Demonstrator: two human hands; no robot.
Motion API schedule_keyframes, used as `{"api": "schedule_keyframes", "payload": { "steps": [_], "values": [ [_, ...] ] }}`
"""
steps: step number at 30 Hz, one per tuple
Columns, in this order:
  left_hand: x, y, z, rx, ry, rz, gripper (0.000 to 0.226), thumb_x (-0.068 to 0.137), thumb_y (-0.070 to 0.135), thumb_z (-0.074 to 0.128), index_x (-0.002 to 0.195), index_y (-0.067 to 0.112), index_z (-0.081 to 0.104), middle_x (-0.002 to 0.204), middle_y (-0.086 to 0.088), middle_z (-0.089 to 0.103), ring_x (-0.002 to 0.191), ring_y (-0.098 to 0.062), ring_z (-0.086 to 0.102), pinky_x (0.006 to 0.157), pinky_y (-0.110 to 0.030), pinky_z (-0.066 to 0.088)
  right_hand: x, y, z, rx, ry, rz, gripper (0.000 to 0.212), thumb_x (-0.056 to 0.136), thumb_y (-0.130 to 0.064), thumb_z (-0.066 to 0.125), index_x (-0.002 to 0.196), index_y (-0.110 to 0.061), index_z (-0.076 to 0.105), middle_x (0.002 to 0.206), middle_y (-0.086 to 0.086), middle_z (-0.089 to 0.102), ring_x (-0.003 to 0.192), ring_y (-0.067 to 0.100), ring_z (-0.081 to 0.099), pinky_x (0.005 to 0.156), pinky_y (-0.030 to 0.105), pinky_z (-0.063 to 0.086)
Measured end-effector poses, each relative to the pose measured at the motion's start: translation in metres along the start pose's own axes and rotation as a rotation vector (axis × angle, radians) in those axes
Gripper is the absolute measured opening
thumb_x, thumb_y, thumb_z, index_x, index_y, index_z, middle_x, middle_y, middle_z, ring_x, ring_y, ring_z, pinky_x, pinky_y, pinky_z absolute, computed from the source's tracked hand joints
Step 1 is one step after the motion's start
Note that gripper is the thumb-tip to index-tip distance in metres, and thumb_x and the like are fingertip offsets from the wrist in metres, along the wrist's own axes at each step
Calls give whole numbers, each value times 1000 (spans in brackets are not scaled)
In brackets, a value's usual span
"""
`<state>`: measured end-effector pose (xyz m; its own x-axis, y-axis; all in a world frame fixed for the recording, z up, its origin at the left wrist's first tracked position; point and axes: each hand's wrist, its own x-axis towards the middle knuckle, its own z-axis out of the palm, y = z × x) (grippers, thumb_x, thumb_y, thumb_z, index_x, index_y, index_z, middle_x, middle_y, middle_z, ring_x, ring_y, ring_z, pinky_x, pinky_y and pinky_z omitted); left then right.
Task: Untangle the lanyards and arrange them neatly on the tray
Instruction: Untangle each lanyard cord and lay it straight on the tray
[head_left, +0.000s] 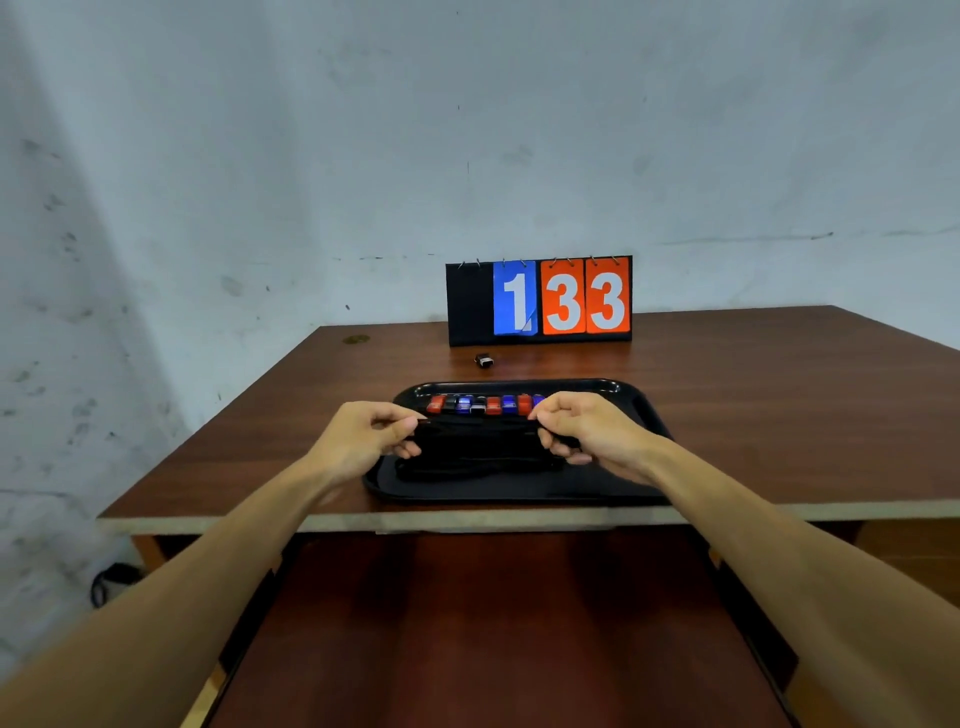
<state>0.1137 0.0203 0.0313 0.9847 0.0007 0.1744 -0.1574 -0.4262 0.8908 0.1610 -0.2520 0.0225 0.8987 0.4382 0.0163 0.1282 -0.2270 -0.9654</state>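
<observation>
Both hands pinch the black lanyards: left hand (363, 436), right hand (582, 428), lanyards (478, 447), over the tray (597, 488).

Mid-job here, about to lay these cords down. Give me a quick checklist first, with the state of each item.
1. Pinch of left hand on the black cords: ok.
2. Pinch of right hand on their other end: ok.
3. Cords held over the tray, inside its rim: ok.
4. Row of coloured clips along the tray's far side: ok.
5. Cords free of tangles: cannot tell, black on black.
6. Stray small dark piece on the table beyond the tray: not ok.
</observation>
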Motion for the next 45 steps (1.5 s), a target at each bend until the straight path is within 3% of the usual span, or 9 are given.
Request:
{"api": "schedule_keyframes", "payload": {
  "steps": [5, 10, 15, 19, 24, 30, 37, 41, 45],
  "values": [
    [-15, -10, -2, 79, -17, -19, 27, 93, -1, 51, 91, 19, 69, 78, -10, 69, 71, -11, 65, 69, -15, 52, -11, 6, 4, -16, 106, -42, 6, 86, -9, 68, 84, -5, 72, 73, 9, 70, 55, 7, 58, 43, 17, 40],
    [-17, -18, -7, 233, -25, -33, 25, 90, 0, 58, 93, 21, 71, 92, 3, 69, 86, -9, 63, 80, -19, 47, -16, 11, 2, -201, 79, -70, 18, 87, 0, 62, 95, -9, 75, 70, 0, 72, 61, 5, 65, 66, 17, 53],
    [-13, -26, -2, 333, -8, 33, 20, 90, 6, 59, 94, 23, 70, 97, 6, 66, 89, -6, 60, 78, -17, 45, -16, 17, 3, -192, 121, -49, 12, 85, 5, 64, 96, 1, 67, 72, 13, 71, 63, 20, 68, 61, 21, 55],
    [-12, -36, -3, 396, -79, 51, 27, 93, 6, 55, 94, 28, 71, 102, 11, 57, 92, -3, 54, 80, -14, 39, -14, 20, 4, -254, 161, -41, 9, 76, -3, 76, 83, -2, 70, 71, 13, 72, 63, 19, 69, 62, 21, 54],
    [-10, -39, -5, 352, -61, -1, 26, 89, 7, 60, 89, 29, 74, 107, 6, 61, 98, -9, 57, 85, -21, 42, -19, 21, 6, -418, 187, -60, 9, 74, -12, 79, 82, -15, 78, 79, -2, 74, 65, 7, 68, 63, 13, 51],
    [-11, -41, 13, 271, 179, -24, 24, 83, 3, 64, 77, 24, 74, 96, 3, 62, 84, -6, 55, 69, -14, 38, -20, 22, 8, -532, 168, -68, 12, 81, -15, 74, 91, -20, 76, 91, -10, 71, 88, 4, 65, 76, 10, 47],
    [-11, -46, 17, 321, 211, 2, 22, 84, 2, 63, 85, 19, 76, 94, 6, 60, 95, -14, 57, 84, -25, 45, -16, 25, 11, -615, 244, -70, 11, 84, -14, 70, 93, -18, 76, 87, -9, 67, 75, -5, 57, 60, 2, 38],
    [-9, -49, 16, 339, 219, 8, 21, 84, 3, 63, 88, 19, 76, 94, 8, 59, 99, -17, 56, 80, -20, 41, -15, 26, 13, -644, 270, -80, 12, 85, -13, 70, 94, -17, 76, 89, -7, 68, 76, -4, 57, 62, 0, 39],
    [-12, -45, 17, 347, 239, 15, 20, 86, 3, 63, 92, 18, 76, 101, 4, 58, 88, -8, 55, 65, -7, 37, -15, 27, 17, -688, 304, -95, 10, 84, -12, 70, 89, -19, 76, 91, -4, 73, 73, -2, 58, 67, 2, 44]
  ]
}}
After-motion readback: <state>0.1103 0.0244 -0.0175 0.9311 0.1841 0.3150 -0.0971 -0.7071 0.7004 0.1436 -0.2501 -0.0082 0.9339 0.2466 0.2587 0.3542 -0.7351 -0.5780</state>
